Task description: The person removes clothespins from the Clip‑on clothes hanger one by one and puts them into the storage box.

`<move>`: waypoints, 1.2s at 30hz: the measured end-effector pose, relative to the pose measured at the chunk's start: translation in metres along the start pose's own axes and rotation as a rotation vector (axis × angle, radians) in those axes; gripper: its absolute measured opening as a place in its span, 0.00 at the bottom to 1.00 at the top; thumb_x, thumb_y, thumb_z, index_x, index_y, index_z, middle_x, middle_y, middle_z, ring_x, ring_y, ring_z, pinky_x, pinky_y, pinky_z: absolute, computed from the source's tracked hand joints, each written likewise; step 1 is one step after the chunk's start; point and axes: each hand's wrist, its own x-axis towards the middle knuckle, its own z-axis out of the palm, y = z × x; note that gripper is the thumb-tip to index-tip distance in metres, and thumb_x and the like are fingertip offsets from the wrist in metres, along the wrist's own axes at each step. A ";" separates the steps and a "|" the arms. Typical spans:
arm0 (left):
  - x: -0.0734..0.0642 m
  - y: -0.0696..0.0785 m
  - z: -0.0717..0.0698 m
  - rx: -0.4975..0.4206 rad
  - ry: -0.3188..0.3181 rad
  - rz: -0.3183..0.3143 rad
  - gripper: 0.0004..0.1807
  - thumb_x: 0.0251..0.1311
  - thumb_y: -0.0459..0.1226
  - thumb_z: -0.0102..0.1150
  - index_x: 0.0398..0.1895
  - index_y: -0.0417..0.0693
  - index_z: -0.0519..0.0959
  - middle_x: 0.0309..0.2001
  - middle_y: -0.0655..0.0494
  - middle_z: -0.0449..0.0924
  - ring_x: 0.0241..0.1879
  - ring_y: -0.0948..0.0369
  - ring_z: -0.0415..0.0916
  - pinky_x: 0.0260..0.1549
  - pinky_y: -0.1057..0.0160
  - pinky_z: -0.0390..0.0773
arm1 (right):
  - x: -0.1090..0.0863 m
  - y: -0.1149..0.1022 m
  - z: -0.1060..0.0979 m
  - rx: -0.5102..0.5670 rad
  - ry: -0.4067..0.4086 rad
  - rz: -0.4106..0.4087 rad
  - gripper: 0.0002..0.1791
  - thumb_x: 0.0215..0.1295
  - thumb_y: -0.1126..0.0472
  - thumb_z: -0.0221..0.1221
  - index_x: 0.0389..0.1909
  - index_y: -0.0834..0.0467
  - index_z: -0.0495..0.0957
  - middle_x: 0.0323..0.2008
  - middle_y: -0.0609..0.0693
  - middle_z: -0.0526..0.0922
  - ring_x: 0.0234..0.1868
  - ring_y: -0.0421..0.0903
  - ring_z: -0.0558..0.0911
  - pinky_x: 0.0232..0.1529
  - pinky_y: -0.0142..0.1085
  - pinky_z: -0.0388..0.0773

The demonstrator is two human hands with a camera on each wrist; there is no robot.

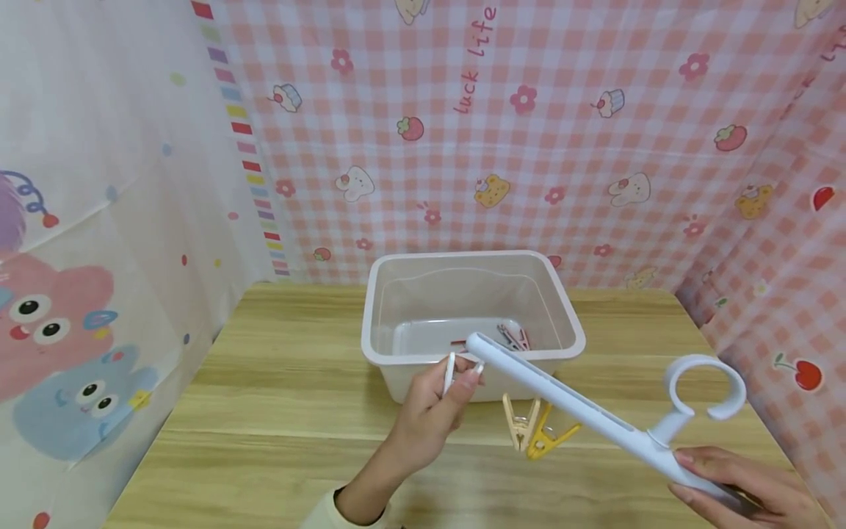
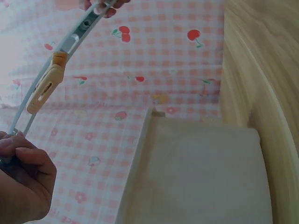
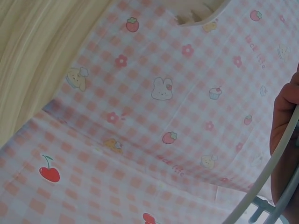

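Hanger (image 1: 568,400): pale blue plastic, slotted bar, ring-like hook (image 1: 704,360). Held aslant above the bench (image 1: 264,411), one end before the front rim of the box (image 1: 410,361). Judged light and stiff, smooth enough to roll in a loose hold. Best grip: firmly on the solid bar near the hook, not by the hook alone.

Right hand (image 1: 760,481): fingers closed about the hanger's near end, just beyond the hook.

Left hand (image 1: 426,422): fingers and thumb narrow, pinching a white peg (image 1: 450,371) right by the hanger's other end. Contact between peg and hanger: cannot tell.

White peg: small, light, hard, probably springy. Best taken by both handle ends, thumb opposite finger; liable to flick away under an off-centre squeeze.

Beige peg (image 1: 521,433) and yellow peg (image 1: 543,443): side by side below the bar; manner of attachment unclear. Probably apt to swing or slide with a tilt of the hanger.

Box: pale, upright on the bench, beyond the left hand; loose pegs (image 1: 509,337) inside, on the floor.
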 end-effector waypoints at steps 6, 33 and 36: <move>0.000 0.000 -0.001 -0.300 -0.078 -0.125 0.23 0.79 0.41 0.43 0.41 0.21 0.67 0.17 0.70 0.58 0.15 0.74 0.53 0.12 0.75 0.52 | -0.003 0.002 -0.001 0.035 0.007 -0.014 0.15 0.57 0.77 0.69 0.36 0.88 0.78 0.46 0.64 0.88 0.39 0.42 0.83 0.26 0.22 0.70; 0.003 -0.003 -0.004 -0.386 -0.170 -0.100 0.18 0.79 0.39 0.40 0.42 0.29 0.70 0.16 0.70 0.57 0.13 0.73 0.53 0.09 0.71 0.48 | -0.013 -0.005 0.000 -0.022 0.093 0.048 0.17 0.54 0.76 0.71 0.34 0.89 0.78 0.46 0.62 0.89 0.44 0.43 0.88 0.31 0.21 0.78; 0.003 -0.001 -0.003 -0.249 -0.129 -0.048 0.22 0.80 0.38 0.41 0.45 0.18 0.66 0.17 0.68 0.58 0.14 0.74 0.54 0.09 0.71 0.52 | -0.013 -0.004 0.000 -0.028 0.095 0.040 0.17 0.53 0.76 0.71 0.34 0.89 0.78 0.45 0.63 0.89 0.45 0.43 0.89 0.31 0.21 0.78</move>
